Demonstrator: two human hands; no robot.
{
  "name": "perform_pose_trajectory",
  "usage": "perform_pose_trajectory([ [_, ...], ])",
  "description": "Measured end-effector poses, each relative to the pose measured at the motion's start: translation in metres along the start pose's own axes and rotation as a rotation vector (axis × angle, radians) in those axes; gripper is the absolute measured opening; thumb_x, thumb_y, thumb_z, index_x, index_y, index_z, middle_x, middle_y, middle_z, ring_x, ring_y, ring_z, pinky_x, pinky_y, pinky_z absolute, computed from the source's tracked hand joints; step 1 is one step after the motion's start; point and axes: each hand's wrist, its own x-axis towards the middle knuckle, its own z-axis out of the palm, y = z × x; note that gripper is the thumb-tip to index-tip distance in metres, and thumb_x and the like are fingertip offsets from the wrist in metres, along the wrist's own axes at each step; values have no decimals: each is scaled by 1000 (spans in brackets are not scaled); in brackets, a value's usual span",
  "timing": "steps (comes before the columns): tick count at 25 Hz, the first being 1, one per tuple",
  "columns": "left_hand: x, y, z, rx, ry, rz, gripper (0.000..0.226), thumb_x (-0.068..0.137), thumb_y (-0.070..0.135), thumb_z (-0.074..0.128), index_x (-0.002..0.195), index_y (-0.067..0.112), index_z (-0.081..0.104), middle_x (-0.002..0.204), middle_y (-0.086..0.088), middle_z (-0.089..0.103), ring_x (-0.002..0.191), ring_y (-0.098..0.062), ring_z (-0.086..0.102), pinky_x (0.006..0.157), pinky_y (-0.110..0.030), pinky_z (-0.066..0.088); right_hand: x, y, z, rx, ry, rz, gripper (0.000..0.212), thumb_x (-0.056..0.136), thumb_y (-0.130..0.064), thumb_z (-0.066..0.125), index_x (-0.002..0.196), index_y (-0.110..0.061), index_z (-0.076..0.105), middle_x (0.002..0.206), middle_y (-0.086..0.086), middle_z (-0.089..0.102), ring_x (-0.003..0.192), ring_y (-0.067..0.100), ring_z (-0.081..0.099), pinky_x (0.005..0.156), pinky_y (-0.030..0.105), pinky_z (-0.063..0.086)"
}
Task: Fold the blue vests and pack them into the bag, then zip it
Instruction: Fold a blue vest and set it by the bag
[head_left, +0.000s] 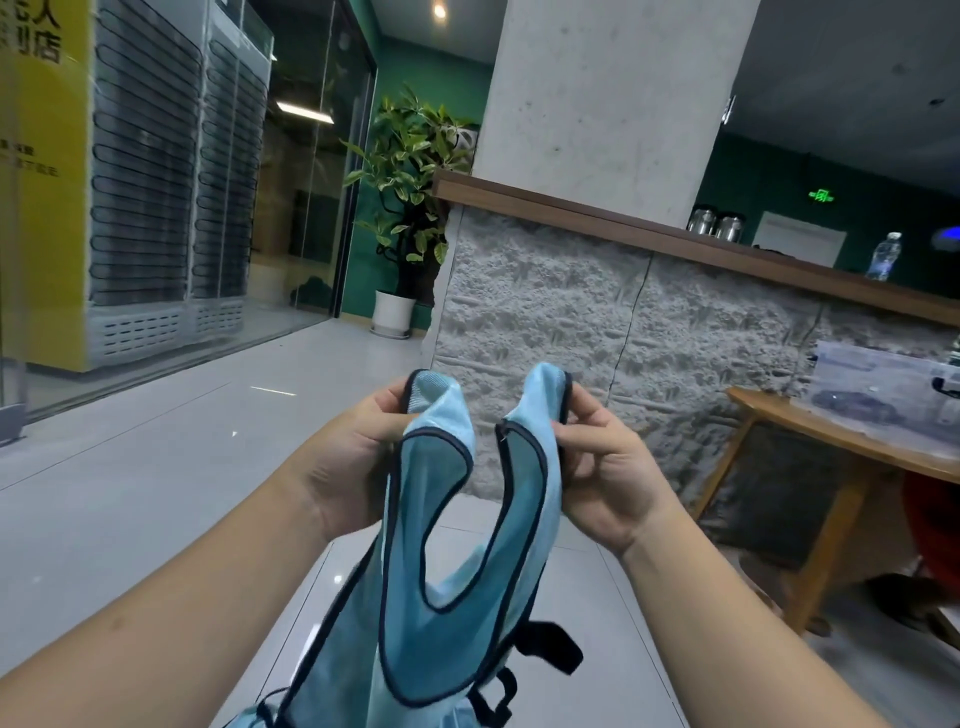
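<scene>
Folding looks barely begun: a light blue mesh vest with dark navy trim hangs unfolded in the air in front of the person, its two shoulder straps raised side by side. The left hand pinches the left strap between thumb and curled fingers, and the right hand pinches the right strap likewise. No bag shows plainly, only black straps behind the hem, so packing and zipping seem still to come.

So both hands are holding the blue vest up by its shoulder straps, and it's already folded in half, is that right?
Not quite. In the head view the left hand and right hand do pinch the blue vest by its shoulder straps, but it hangs open and unfolded, neckline showing between them.
</scene>
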Motion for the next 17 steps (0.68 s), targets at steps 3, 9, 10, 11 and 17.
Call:
perform_pose_trajectory([
  [3, 4, -12, 11, 30, -65, 6, 23, 73, -2, 78, 85, 17, 77, 85, -14, 72, 67, -25, 71, 61, -33, 62, 6, 13, 8, -59, -131, 34, 41, 86, 18, 56, 119, -5, 66, 98, 18, 72, 76, 26, 74, 72, 36, 64],
  [9, 10, -18, 14, 169, -15, 82, 33, 74, 2, 84, 105, 8, 73, 94, -17, 72, 74, -26, 69, 64, -34, 61, 9, 20, 11, -182, -119, 89, 35, 92, 10, 61, 123, -6, 63, 105, 21, 70, 77, 29, 68, 69, 36, 58],
  [10, 10, -20, 16, 198, -13, 84, 35, 72, 4, 86, 105, 8, 74, 94, -18, 72, 75, -26, 69, 66, -35, 61, 9, 21, 11, -206, -107, 95, 34, 92, 11, 62, 121, -6, 64, 105, 22, 69, 78, 29, 66, 68, 37, 56],
  [11, 10, -21, 18, 218, -2, 85, 36, 70, 4, 87, 104, 7, 75, 93, -18, 72, 75, -27, 68, 67, -36, 60, 10, 22, 12, -225, -93, 101, 34, 91, 13, 62, 119, -6, 63, 105, 22, 69, 78, 29, 64, 67, 36, 55],
  [17, 14, -23, 18, 247, 91, 81, 54, 64, 2, 90, 110, 6, 62, 95, -13, 71, 76, -25, 66, 66, -37, 57, 11, 25, 10, -248, -98, 122, 50, 85, 18, 65, 133, 12, 52, 112, 26, 68, 90, 37, 68, 74, 40, 59],
])
